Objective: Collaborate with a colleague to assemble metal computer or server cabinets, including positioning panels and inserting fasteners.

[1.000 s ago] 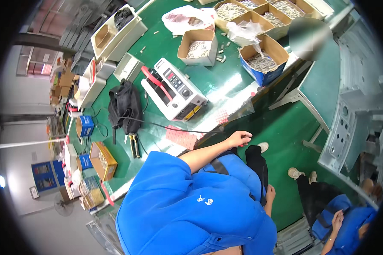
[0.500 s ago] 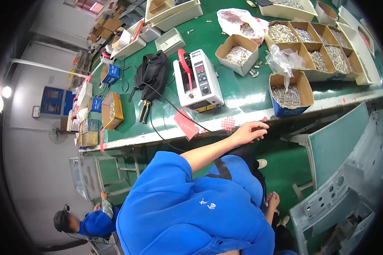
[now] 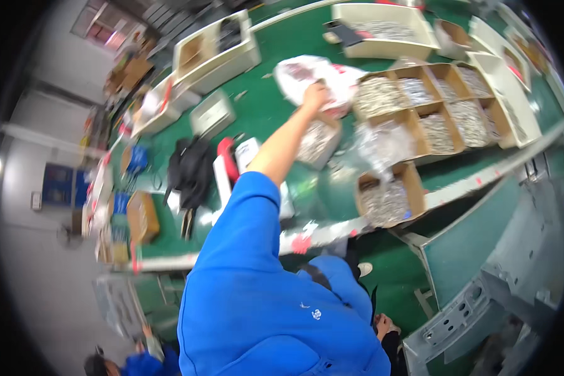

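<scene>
My left hand [image 3: 316,95] reaches across the green table onto a white plastic bag [image 3: 292,80] with red marks. Motion blur hides its fingers, so whether they grip the bag does not show. Beneath the forearm sits a cardboard box [image 3: 320,149] of small pale parts. My blue sleeve and arm partly cover a white tape dispenser with a roll of red tape [image 3: 227,159]. At the lower right, beside my blue shirt, is a small blurred hand [image 3: 385,326]. Whether it is my right hand or another person's, I cannot tell.
Right of the bag is a divided cardboard box [image 3: 413,116] of small parts. Nearer stand a box [image 3: 413,188] and crumpled clear plastic [image 3: 385,147]. A black bag [image 3: 191,170], a pale tray [image 3: 212,114] and a yellow box [image 3: 143,216] are leftward. Another person [image 3: 141,363] sits lower left.
My left hand has gone from the table's front edge, near the lap, forward to the white plastic bag. The view has shifted, and my arm now covers part of the tape dispenser.
</scene>
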`<action>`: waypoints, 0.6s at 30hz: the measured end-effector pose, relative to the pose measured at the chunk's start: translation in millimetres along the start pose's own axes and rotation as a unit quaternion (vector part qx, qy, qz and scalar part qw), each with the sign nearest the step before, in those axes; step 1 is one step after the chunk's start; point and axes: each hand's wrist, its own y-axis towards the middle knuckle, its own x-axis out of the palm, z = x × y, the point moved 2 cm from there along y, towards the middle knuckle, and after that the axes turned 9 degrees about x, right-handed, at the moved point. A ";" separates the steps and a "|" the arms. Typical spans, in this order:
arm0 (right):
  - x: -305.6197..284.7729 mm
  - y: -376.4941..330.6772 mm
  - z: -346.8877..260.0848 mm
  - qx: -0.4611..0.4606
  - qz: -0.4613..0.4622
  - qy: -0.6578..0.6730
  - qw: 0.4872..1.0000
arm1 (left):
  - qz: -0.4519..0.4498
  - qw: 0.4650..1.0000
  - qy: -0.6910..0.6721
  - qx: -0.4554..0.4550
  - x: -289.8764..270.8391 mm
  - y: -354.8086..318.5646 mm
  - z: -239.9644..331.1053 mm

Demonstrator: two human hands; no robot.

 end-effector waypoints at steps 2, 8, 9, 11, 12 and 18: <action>7.4 -16.2 -1.7 0.023 0.048 -0.002 0.999 | -0.030 0.985 0.164 0.047 21.3 50.8 -93.1; 35.7 -71.9 -28.4 -0.007 0.266 -0.146 0.953 | -0.176 0.958 0.204 0.102 78.7 144.3 -115.6; 36.8 -79.6 -35.1 0.025 0.284 -0.126 0.950 | -0.186 0.958 0.200 0.090 90.2 152.3 -115.6; 40.1 -99.7 -24.2 0.069 0.311 -0.097 0.943 | -0.212 0.954 0.198 0.074 110.3 159.1 -108.7; 42.0 -99.7 -21.7 0.075 0.328 -0.085 0.938 | -0.219 0.955 0.191 0.067 116.0 157.1 -106.7; 62.9 -93.0 -14.9 0.058 0.312 -0.042 0.947 | -0.236 0.956 0.174 0.002 66.9 117.7 -117.6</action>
